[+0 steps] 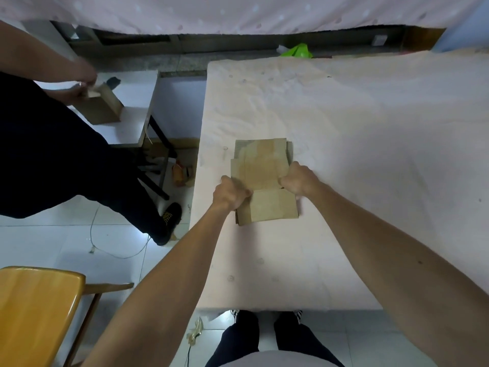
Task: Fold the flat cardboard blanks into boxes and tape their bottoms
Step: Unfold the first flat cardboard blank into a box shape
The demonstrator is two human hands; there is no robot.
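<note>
A small stack of flat brown cardboard blanks (262, 165) lies on the pale pink table (357, 123), near its left side. My left hand (230, 193) grips the left edge of the top blank, fingers curled around it. On the right edge my right hand (299, 180) does the same. Between the two hands the top blank's near flap (274, 207) lies flat toward me. No tape shows anywhere in the head view.
At the left another person in dark clothes handles a folded cardboard box (102, 107) on a small white table (132, 107). A yellow wooden chair (34, 308) stands at the lower left. A thin cable (105, 250) runs across the tiled floor.
</note>
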